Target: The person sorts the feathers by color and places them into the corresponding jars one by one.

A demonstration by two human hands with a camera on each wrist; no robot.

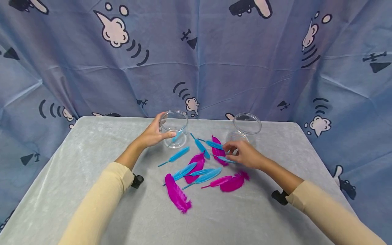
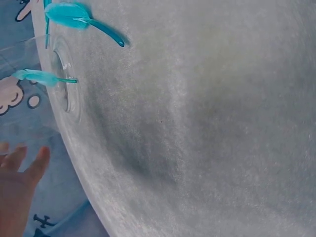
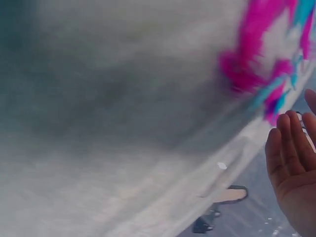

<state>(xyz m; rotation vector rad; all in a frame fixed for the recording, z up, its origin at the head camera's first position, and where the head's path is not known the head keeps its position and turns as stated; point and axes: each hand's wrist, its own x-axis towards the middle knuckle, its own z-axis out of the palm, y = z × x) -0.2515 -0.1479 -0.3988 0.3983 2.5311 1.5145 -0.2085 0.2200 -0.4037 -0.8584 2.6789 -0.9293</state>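
Note:
My left hand (image 1: pixel 156 133) holds a clear round jar (image 1: pixel 174 145) at its left side, thumb across the front. A blue feather (image 2: pixel 39 77) stands inside that jar. On the table, blue and magenta feathers lie in a loose scatter. Over their right edge is my right hand (image 1: pixel 245 154), its fingers bent and the thumb apart from them. Just under its fingertips lies a blue feather (image 1: pixel 226 159), partly across a magenta feather (image 1: pixel 215 140). Whether the fingers touch it cannot be told; the right wrist view is blurred.
A second clear jar (image 1: pixel 247 132) stands behind my right hand, near the table's back edge. A magenta feather (image 1: pixel 177 194) lies closest to me. The grey cloth-covered table (image 1: pixel 101 143) ends at a blue patterned curtain (image 1: pixel 226 78).

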